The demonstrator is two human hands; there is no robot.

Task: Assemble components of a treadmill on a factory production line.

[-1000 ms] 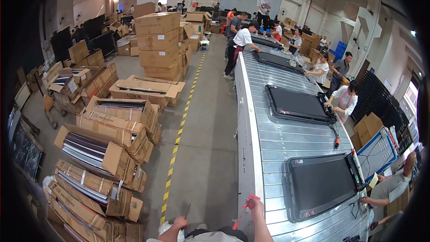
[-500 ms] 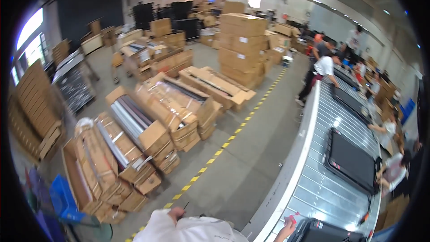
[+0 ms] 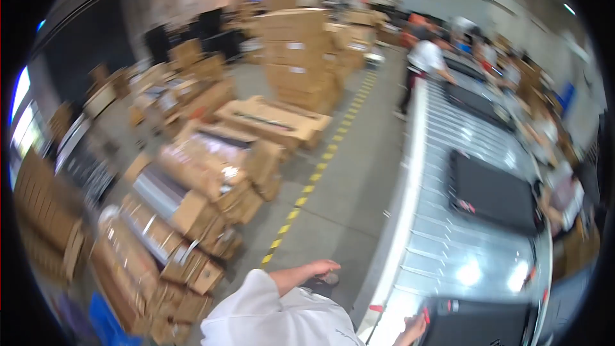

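Currently I see left hand [image 3: 320, 268] hanging loosely spread over the floor; right hand [image 3: 415, 328] touches the near dark panel [image 3: 477, 327] on the conveyor [image 3: 442, 243], grip unclear.

- Conveyor [image 3: 448, 230]: runs along the right, from near to far.
- Flat panel [image 3: 490, 192]: lies on the conveyor, mid-length.
- Second flat panel [image 3: 480, 323]: lies on the conveyor's near end.
- Opened cartons [image 3: 186, 205]: stand on the floor [image 3: 346, 198], left of the striped line [image 3: 307, 192].
- Stacked boxes [image 3: 298, 54]: behind the cartons.
- Workers [image 3: 426, 64]: beside the conveyor's far end.
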